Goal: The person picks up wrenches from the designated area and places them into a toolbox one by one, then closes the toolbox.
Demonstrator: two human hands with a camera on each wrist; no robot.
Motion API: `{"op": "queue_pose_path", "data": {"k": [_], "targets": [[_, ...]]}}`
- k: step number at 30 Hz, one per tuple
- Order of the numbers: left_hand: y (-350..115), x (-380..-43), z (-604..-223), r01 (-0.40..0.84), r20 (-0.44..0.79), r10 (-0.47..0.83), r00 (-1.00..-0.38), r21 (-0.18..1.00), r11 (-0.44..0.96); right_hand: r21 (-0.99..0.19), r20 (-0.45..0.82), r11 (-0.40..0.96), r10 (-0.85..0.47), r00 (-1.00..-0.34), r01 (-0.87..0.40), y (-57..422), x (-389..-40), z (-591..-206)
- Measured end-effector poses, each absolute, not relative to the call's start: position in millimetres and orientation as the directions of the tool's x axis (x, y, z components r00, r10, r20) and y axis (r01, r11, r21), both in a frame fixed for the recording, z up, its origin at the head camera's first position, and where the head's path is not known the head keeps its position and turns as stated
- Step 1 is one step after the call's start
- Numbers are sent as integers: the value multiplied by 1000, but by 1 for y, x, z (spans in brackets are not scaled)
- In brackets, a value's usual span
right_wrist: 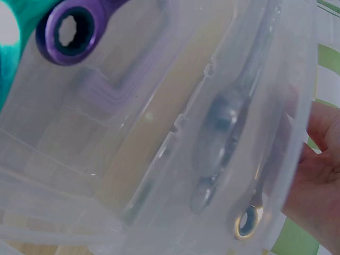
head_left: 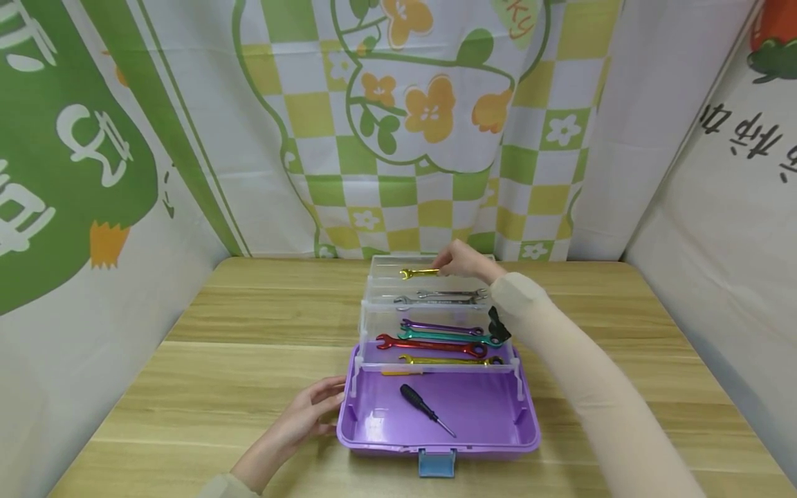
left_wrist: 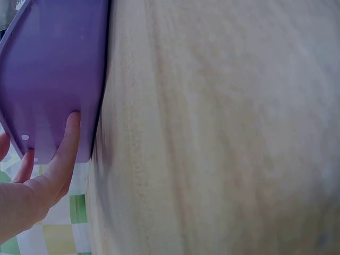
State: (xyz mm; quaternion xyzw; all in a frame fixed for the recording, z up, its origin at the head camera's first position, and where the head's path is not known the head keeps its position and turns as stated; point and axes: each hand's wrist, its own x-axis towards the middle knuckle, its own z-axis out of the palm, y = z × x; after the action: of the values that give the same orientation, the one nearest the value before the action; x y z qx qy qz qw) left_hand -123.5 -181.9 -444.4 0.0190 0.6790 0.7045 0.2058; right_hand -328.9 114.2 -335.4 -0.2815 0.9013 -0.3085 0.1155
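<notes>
My right hand (head_left: 463, 261) is over the top clear tray and pinches a small gold wrench (head_left: 418, 273) near its middle. Through the cloudy tray wall in the right wrist view, the ring end of the gold wrench (right_wrist: 246, 222) shows below my right hand (right_wrist: 321, 175); the fingertips are hidden there. My left hand (head_left: 306, 413) touches the left side of the purple toolbox (head_left: 529, 422), its extended fingers against the wall. In the left wrist view, my left hand (left_wrist: 45, 186) lies along the toolbox's side (left_wrist: 53, 69) low near the tabletop.
Silver wrenches (head_left: 438, 301) lie in the middle tray. The lower tray holds purple, green, red (head_left: 432, 345) and gold wrenches, with a black item (head_left: 498, 325) at its right. A black screwdriver (head_left: 418, 400) lies in the toolbox bottom by an orange strip (head_left: 401, 373). A blue latch (head_left: 436, 463) hangs in front.
</notes>
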Motion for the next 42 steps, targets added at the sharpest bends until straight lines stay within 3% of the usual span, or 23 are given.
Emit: {"op": "queue_pose_path", "data": {"k": [14,42], "targets": [[-182,-123,-445,-265,-254,313,-915,964,6,-601,9,652,-573,-819,-463,114,-328,-346],[-182,-123,-445,-264,-248,325,-913,965,-4,-575,51,719,-444,-895,-390,108,-326,-352]]}}
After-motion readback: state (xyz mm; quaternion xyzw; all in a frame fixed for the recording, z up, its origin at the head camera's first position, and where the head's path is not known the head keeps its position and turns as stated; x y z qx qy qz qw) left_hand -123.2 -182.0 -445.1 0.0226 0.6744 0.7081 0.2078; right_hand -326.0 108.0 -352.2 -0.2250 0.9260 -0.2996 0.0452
